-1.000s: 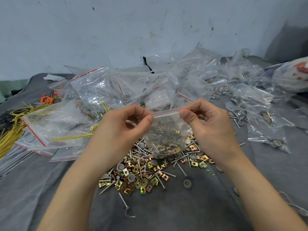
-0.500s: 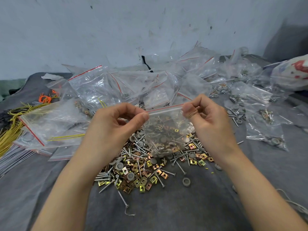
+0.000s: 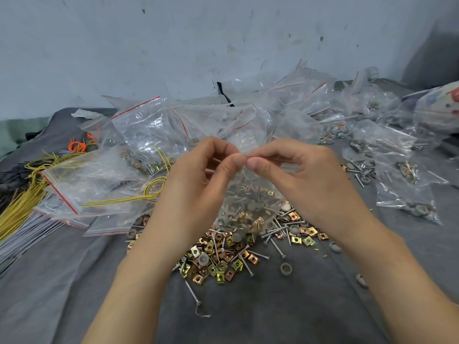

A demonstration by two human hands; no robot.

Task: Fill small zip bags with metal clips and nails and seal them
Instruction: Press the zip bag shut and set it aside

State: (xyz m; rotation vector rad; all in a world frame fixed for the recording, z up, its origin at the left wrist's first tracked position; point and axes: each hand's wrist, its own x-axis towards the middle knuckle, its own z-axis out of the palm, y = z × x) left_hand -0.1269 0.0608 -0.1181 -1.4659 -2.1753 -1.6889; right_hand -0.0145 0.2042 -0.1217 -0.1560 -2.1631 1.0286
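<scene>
A small clear zip bag [image 3: 248, 202] with a red strip along its top hangs between my hands, holding metal clips and nails at its bottom. My left hand [image 3: 198, 177] pinches the red-lined top edge between thumb and forefinger. My right hand [image 3: 298, 175] pinches the same edge right beside it, so the two thumbs nearly touch at the middle. Under the bag a loose heap of gold and copper metal clips [image 3: 218, 259] mixed with silver nails [image 3: 250, 264] lies on the grey cloth [image 3: 248, 314].
Many clear zip bags [image 3: 154, 130] pile up behind my hands against the wall; filled ones [image 3: 407, 194] lie to the right. Yellow wires [image 3: 22, 202] and a flat bag stack [image 3: 29, 234] sit at the left. Grey round caps [image 3: 285, 268] are scattered near the heap.
My hands, which pinched the bag's top at its two ends, have slid together to the middle of the red strip. The bag hangs a little higher.
</scene>
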